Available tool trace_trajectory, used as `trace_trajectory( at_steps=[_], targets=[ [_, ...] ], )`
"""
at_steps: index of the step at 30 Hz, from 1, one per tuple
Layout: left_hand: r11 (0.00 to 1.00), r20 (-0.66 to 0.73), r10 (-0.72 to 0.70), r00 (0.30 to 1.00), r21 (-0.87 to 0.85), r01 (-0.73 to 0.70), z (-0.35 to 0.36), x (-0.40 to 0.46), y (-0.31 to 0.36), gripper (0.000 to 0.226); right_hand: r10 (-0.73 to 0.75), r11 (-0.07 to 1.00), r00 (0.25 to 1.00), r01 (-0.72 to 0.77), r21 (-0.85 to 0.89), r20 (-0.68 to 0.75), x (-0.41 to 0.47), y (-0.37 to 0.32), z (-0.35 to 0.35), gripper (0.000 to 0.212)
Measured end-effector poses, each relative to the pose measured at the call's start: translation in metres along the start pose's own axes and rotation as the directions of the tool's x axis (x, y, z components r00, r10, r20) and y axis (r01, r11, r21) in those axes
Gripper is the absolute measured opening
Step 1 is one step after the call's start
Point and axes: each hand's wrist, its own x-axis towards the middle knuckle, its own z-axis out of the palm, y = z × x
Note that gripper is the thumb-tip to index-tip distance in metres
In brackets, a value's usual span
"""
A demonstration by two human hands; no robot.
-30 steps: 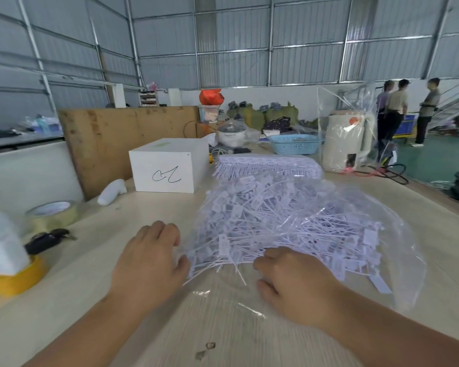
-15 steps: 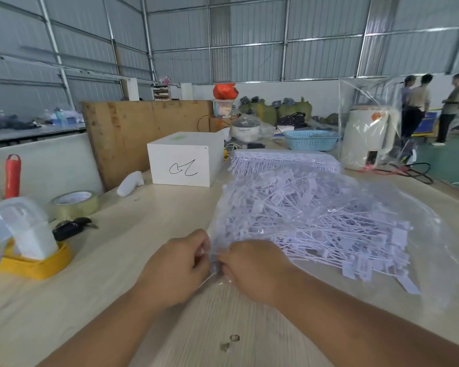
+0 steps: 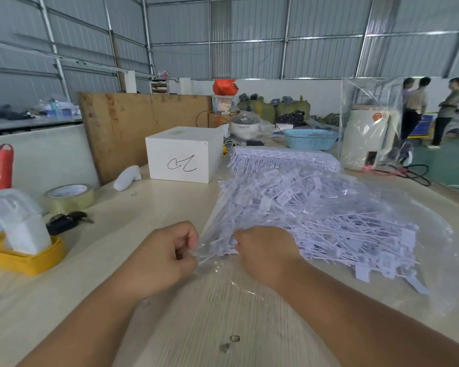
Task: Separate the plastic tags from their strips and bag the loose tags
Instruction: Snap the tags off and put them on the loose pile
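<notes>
At table (image 3: pixel 96 260) centre: left hand (image 3: pixel 164 258) pinches bag (image 3: pixel 421 234) mouth; right hand (image 3: pixel 265 250) curled on it too, grip hidden. Loose tags (image 3: pixel 316 221) fan toward 2 o'clock. Uncut strips (image 3: pixel 284 157) at 12, right hand nearer.

The loose tags (image 3: pixel 316 218) in front of me are white with a pale lilac cast, inside a clear, glossy bag (image 3: pixel 435 234). The uncut strips (image 3: pixel 284 158) beyond them are the same white. My worktop (image 3: pixel 117 234) is pale beige with a fine wood grain. The far box (image 3: pixel 183 154) is white with a black scribble. To my left sit a yellow tray (image 3: pixel 24 260), tan tape (image 3: pixel 69 198) and a red handle (image 3: pixel 4 165). The far basket (image 3: pixel 310 139) is light blue.
</notes>
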Motion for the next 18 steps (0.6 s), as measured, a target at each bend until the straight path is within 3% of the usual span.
trace_trajectory(
  at_steps=[3, 6, 10, 17, 18],
  targets=[
    [1.0, 0.022, -0.016, 1.0, 0.021, 0.015, -0.001, 0.001, -0.004, 0.034, -0.072, 0.994, 0.994, 0.078, 0.077, -0.077, -0.008, -0.004, 0.002, 0.017],
    [1.0, 0.006, -0.006, 1.0, -0.021, 0.006, -0.003, 0.002, -0.003, 0.028, -0.164, 0.976, 0.978, 0.18, 0.12, -0.128, -0.016, -0.013, 0.007, 0.022],
    [0.981, -0.145, -0.047, 0.988, -0.194, 0.018, -0.006, 0.003, 0.0, 0.011, -0.053, 0.993, 0.993, 0.064, 0.098, -0.103, -0.01, -0.008, 0.01, 0.029],
    [0.962, -0.107, -0.095, 0.99, -0.266, 0.064, -0.008, 0.003, 0.003, 0.011, 0.063, 0.979, 0.998, -0.059, 0.193, -0.013, -0.012, 0.001, 0.008, 0.009],
    [0.966, -0.121, -0.096, 0.988, -0.25, 0.063, -0.008, 0.003, 0.003, 0.012, 0.04, 0.979, 0.998, -0.031, 0.201, -0.039, -0.014, -0.002, 0.006, 0.015]
  ],
)
